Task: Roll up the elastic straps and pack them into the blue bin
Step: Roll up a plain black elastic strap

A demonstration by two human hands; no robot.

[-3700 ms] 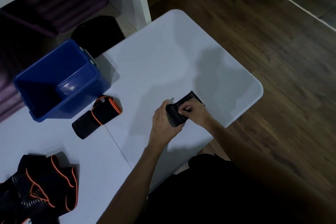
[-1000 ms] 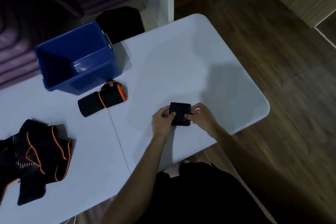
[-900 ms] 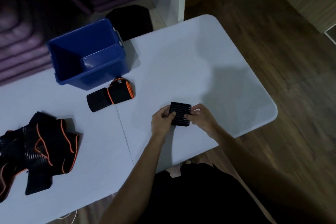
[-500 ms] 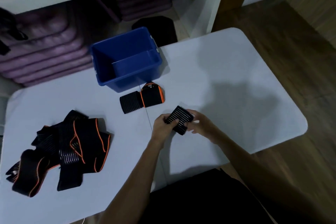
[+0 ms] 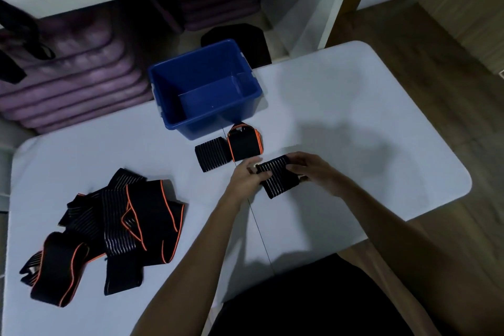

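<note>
A rolled black elastic strap with pale stripes sits between my hands just above the white table. My left hand grips its left end and my right hand grips its right end. The blue bin stands open and looks empty at the table's far edge. In front of the bin lies another rolled strap, black with orange trim. A loose heap of unrolled black and orange straps lies at the table's left.
Behind the table is a white shelf unit with stacked purple mats and a black object on the floor. Wooden floor lies to the right. The table's right edge is rounded.
The view has swung left, bringing the strap heap and bin toward the middle. My hands have moved the finished roll left and nearer to the bin, still holding both ends.
</note>
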